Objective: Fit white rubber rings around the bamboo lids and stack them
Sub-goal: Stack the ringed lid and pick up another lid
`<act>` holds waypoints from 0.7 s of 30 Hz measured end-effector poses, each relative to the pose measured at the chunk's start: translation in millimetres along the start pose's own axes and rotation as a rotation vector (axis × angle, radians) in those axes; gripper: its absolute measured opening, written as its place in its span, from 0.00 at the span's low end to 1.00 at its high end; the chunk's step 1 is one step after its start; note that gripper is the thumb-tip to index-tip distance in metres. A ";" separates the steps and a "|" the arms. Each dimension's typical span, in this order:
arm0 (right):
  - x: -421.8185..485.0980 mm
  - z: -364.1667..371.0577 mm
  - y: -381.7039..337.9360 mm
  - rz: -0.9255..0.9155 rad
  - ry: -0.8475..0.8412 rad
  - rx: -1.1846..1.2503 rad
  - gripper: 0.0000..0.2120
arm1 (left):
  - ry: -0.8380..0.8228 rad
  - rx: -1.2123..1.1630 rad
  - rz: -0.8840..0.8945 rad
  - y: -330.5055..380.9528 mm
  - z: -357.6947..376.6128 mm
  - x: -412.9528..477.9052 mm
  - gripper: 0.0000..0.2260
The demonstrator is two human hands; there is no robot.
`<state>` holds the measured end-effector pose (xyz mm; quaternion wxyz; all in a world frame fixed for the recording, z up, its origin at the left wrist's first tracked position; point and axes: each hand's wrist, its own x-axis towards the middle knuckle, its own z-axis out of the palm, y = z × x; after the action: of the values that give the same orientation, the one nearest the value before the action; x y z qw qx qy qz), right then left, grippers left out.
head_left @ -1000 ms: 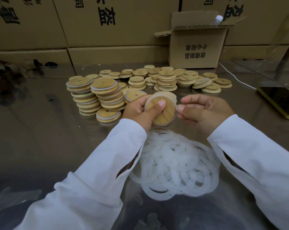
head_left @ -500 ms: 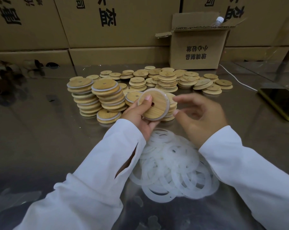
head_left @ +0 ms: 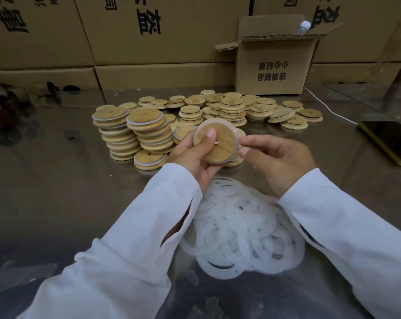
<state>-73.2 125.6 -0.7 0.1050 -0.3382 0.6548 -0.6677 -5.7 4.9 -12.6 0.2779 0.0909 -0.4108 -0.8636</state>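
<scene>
Bamboo lid (head_left: 224,148) in left hand (head_left: 190,157)

Small open carton (head_left: 272,72), front face: two lines of black Chinese print stood upside down, read as 小心轻放 and 玻璃制品.
Centre stacked carton (head_left: 183,42): large black characters; 益 was legible, its neighbour was cut by the frame edge.
Right stacked carton (head_left: 360,42): similar large print, cropped, not fully readable.
Left stacked carton (head_left: 45,47): large black characters, cropped, unreadable.
</scene>
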 end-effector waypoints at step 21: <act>2.7 -1.2 1.1 0.170 -0.070 -0.046 0.10 | -0.049 0.254 0.194 -0.6 4.4 -5.0 0.08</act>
<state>-76.3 124.9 -0.8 0.1765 -0.3069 0.6921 -0.6290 -3.5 10.9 -10.5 0.3363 0.0638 -0.5302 -0.7757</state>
